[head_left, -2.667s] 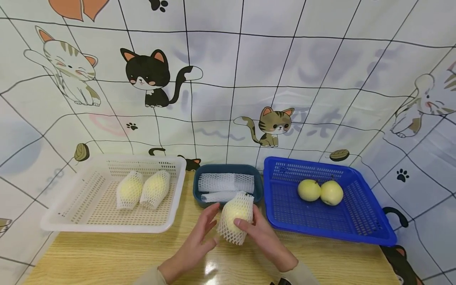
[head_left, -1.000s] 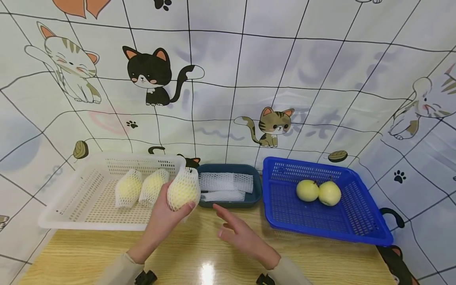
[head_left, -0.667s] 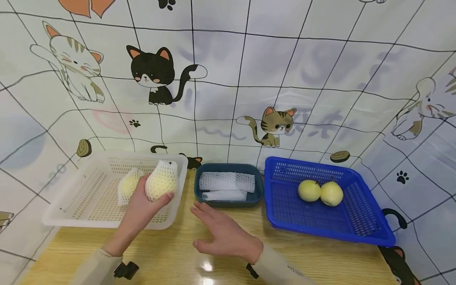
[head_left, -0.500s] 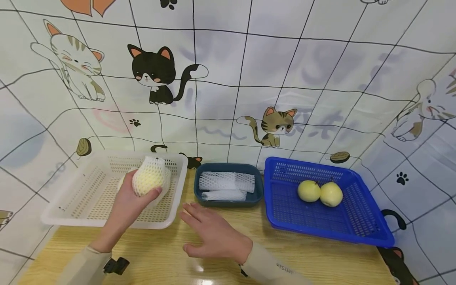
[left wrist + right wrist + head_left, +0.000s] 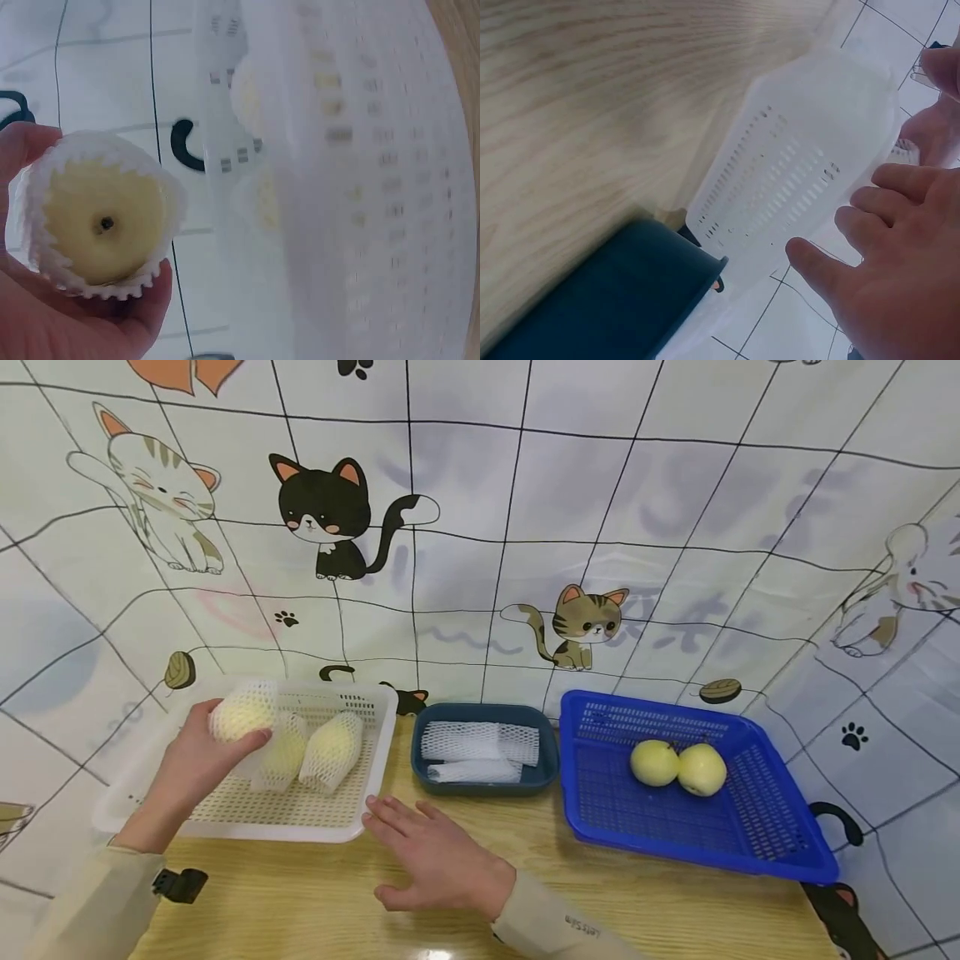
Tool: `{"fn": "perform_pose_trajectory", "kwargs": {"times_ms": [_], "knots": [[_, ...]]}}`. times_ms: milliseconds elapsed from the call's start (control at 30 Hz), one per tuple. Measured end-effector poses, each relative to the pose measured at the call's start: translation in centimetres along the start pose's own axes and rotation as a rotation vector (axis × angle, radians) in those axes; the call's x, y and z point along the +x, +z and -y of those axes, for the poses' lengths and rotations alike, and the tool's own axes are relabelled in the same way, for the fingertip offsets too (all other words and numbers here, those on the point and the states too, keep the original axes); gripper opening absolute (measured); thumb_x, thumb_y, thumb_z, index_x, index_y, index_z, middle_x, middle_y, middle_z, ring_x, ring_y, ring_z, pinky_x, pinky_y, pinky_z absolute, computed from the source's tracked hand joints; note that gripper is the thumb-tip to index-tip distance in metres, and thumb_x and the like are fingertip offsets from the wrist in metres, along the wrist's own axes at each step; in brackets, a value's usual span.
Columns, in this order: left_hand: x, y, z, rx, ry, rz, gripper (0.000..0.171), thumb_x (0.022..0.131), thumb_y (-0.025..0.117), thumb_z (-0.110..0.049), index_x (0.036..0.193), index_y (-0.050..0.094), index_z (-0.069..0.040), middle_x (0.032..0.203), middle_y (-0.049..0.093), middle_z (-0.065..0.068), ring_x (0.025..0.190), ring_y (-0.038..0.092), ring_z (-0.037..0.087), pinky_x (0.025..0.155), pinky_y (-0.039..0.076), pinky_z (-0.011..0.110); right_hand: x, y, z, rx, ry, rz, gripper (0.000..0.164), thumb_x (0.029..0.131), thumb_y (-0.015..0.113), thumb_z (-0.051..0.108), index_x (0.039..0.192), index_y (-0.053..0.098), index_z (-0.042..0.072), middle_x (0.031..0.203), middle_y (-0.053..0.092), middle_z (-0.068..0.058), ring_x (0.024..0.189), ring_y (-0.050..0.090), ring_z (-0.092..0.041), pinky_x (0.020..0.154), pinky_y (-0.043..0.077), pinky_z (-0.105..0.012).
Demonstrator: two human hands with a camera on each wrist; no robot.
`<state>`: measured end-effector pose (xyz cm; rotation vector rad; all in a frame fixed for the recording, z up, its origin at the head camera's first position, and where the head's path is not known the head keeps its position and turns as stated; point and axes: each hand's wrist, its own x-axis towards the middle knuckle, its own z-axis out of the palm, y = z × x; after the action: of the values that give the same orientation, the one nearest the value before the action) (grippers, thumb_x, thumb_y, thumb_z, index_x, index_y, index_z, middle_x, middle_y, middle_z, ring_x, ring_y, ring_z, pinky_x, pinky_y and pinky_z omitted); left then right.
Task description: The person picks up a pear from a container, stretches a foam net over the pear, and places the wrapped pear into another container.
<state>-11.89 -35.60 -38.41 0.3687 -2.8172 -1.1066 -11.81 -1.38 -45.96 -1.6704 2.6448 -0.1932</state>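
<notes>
My left hand (image 5: 191, 764) grips a pale yellow pear (image 5: 246, 712) in a white foam net, raised over the left part of the white basket (image 5: 330, 835). In the left wrist view the pear's bare end (image 5: 105, 225) shows inside the net's jagged rim. Two more netted pears, one (image 5: 283, 756) partly behind the held one and another (image 5: 332, 750) to its right, lie in that basket. My right hand (image 5: 442, 864), palm down with fingers spread, holds nothing; its fingertips are right at the basket's front right corner.
A dark teal tub (image 5: 551, 760) with white foam nets (image 5: 476, 743) stands in the middle. At the right, a blue basket (image 5: 675, 847) holds two bare pears (image 5: 678, 767). All stand on a wooden table (image 5: 315, 902) against a cat-patterned cloth backdrop (image 5: 465, 485).
From between both hands in front of the tub, the netted pear has gone left in my left hand to over the white basket. My right hand let go of it and shifted left.
</notes>
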Motion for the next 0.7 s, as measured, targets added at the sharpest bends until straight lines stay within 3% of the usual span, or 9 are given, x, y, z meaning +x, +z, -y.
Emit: {"fn": "perform_pose_trajectory", "kwargs": {"times_ms": [167, 333, 467, 700], "knots": [[1.4, -2.2, 1.9, 0.093, -0.043, 0.05, 0.108, 0.098, 0.062, -0.055, 0.154, 0.005, 0.017, 0.132, 0.043, 0.045, 0.106, 0.055, 0.053, 0.072, 0.05, 0.052, 0.4, -0.3, 0.4, -0.03, -0.008, 0.002, 0.082, 0.101, 0.054, 0.058, 0.165, 0.028, 0.014, 0.172, 0.018, -0.002, 0.156, 0.019, -0.015, 0.121, 0.031, -0.043], [2.8, -3.4, 3.6, 0.195, -0.067, 0.116, 0.107, 0.096, 0.064, -0.054, 0.144, 0.01, 0.025, 0.115, 0.049, 0.045, 0.091, 0.061, 0.047, 0.064, 0.051, 0.043, 0.6, -0.3, 0.7, -0.044, -0.01, 0.015, 0.082, 0.1, 0.056, 0.057, 0.164, 0.028, 0.014, 0.172, 0.018, -0.003, 0.156, 0.019, -0.016, 0.12, 0.032, -0.045], [4.0, -3.6, 4.8, 0.273, -0.08, 0.193, 0.108, 0.095, 0.066, -0.051, 0.136, 0.011, 0.032, 0.113, 0.046, 0.051, 0.095, 0.06, 0.055, 0.071, 0.053, 0.054, 0.7, -0.4, 0.9, -0.062, -0.017, 0.021, 0.082, 0.1, 0.055, 0.057, 0.164, 0.028, 0.014, 0.172, 0.019, -0.004, 0.156, 0.019, -0.016, 0.119, 0.034, -0.044], [5.6, -3.1, 6.3, 0.344, -0.127, 0.284, 0.115, 0.091, 0.07, -0.051, 0.133, 0.009, 0.037, 0.126, 0.035, 0.058, 0.109, 0.051, 0.067, 0.084, 0.049, 0.069, 0.8, -0.5, 1.0, -0.09, -0.016, 0.032, 0.083, 0.099, 0.056, 0.058, 0.165, 0.028, 0.015, 0.172, 0.018, -0.002, 0.156, 0.019, -0.014, 0.118, 0.036, -0.042]]}}
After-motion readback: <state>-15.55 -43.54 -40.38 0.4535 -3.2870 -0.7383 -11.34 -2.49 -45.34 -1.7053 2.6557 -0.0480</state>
